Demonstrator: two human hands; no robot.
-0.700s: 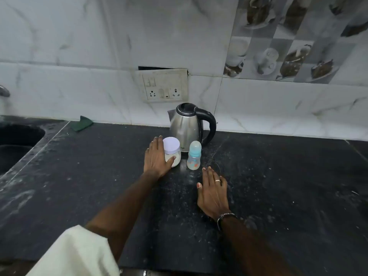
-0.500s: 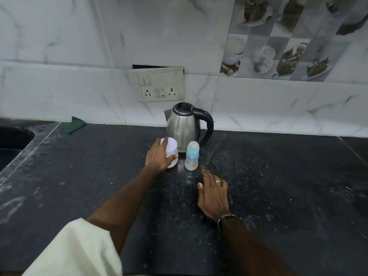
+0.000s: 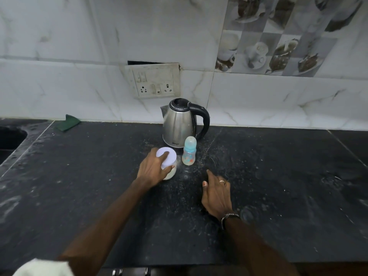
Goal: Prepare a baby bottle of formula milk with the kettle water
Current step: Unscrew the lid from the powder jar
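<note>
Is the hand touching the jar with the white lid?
Touching. The head view shows the left hand wrapped round the jar, fingers curled over its white lid and side.

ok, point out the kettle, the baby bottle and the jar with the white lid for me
kettle [image 3: 177, 124]: head view, on its steel body.
baby bottle [image 3: 189, 156]: head view, on the clear body below the blue collar.
jar [image 3: 169, 159]: head view, on the bare part of its white lid; the left hand [image 3: 152, 169] grips it.
</note>
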